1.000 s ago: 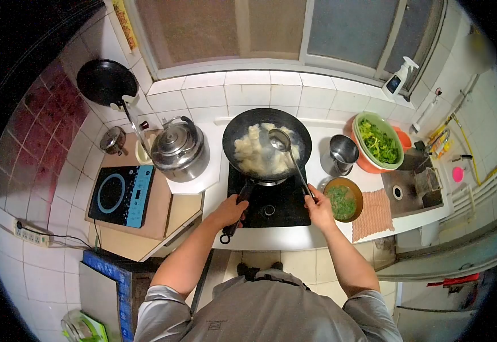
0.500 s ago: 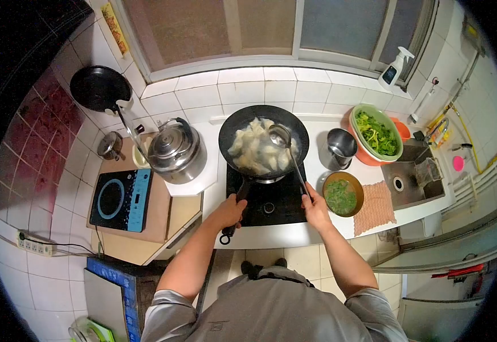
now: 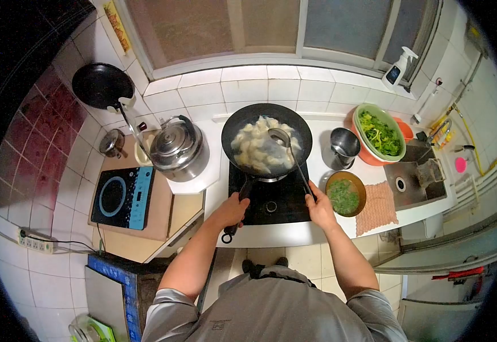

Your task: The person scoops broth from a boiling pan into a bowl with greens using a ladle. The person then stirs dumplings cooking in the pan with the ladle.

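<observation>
A black wok [image 3: 229, 132] stands on the black cooktop [image 3: 285, 214], full of pale dumplings [image 3: 262, 149] in cloudy liquid. My left hand [image 3: 232, 210] is closed around the wok's handle [image 3: 247, 187]. In my right hand [image 3: 320, 207] is the handle of a metal ladle [image 3: 279, 135], whose bowl lies among the dumplings on the wok's right side. Close to my right hand stands a brownish bowl [image 3: 361, 189] holding broth with chopped greens [image 3: 343, 196].
A metal pot [image 3: 174, 149] stands left of the wok, near a blue-edged induction cooker [image 3: 121, 196]. At right are a steel cup [image 3: 344, 145], a green basin [image 3: 358, 113] of leafy greens, a pink cloth [image 3: 376, 208] and the sink [image 3: 416, 192].
The ladle's bowl has shifted slightly within the wok, and its handle lies a little lower toward my right hand. My left hand keeps its hold on the wok handle.
</observation>
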